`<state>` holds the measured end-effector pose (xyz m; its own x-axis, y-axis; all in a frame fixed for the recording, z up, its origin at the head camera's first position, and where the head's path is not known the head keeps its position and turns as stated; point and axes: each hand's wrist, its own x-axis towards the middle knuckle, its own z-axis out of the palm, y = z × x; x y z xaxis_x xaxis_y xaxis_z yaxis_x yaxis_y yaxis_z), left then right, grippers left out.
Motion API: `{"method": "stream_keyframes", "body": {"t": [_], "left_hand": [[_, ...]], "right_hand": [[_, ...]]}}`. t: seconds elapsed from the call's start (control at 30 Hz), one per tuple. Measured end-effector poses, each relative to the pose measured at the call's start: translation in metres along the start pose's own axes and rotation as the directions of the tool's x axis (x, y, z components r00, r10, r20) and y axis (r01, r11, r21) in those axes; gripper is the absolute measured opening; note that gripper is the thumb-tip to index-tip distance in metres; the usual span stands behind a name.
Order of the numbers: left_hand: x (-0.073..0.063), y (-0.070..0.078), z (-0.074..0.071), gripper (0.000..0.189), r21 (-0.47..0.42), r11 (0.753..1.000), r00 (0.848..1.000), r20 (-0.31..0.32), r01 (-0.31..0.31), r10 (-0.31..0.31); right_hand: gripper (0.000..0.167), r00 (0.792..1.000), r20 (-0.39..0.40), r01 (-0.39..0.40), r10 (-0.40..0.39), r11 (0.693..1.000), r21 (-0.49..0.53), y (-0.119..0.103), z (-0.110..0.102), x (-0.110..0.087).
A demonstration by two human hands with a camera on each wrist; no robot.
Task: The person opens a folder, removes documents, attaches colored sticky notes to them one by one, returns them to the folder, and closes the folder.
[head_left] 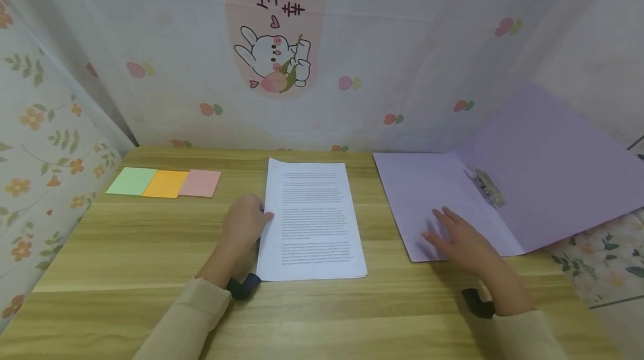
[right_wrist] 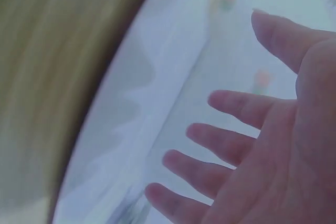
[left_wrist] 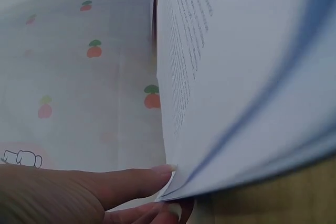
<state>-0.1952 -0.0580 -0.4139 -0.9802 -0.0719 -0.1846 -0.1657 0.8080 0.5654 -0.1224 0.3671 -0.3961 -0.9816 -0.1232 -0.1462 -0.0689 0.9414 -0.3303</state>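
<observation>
A stack of printed paper sheets [head_left: 312,220] lies on the table in the middle of the head view. My left hand [head_left: 245,223] pinches its left edge between thumb and fingers. The left wrist view shows the thumb [left_wrist: 142,182] on top of the paper [left_wrist: 247,51], with fingers beneath and the sheets slightly fanned apart. To the right lies an opened purple folder [head_left: 427,192] with a metal clip [head_left: 485,186] at its spine. My right hand [head_left: 465,242] hovers over the folder's lower part, fingers spread. In the right wrist view that hand [right_wrist: 262,140] holds nothing.
Green [head_left: 132,181], orange [head_left: 165,183] and pink sticky note pads [head_left: 200,183] lie in a row at the back left. A patterned curtain [head_left: 402,58] hangs behind the wooden table [head_left: 151,248]. The folder's raised cover [head_left: 558,170] extends past the table's right edge.
</observation>
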Motion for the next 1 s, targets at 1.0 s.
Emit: {"method": "stream_keyframes", "body": {"t": [1.0], "left_hand": [[-0.002,-0.004,0.003,0.026,0.02,0.998,0.998,-0.015,-0.063,0.064]], "right_hand": [[0.12,0.945,0.217,0.263,-0.244,0.962,-0.066,-0.119,0.059,0.07]]}}
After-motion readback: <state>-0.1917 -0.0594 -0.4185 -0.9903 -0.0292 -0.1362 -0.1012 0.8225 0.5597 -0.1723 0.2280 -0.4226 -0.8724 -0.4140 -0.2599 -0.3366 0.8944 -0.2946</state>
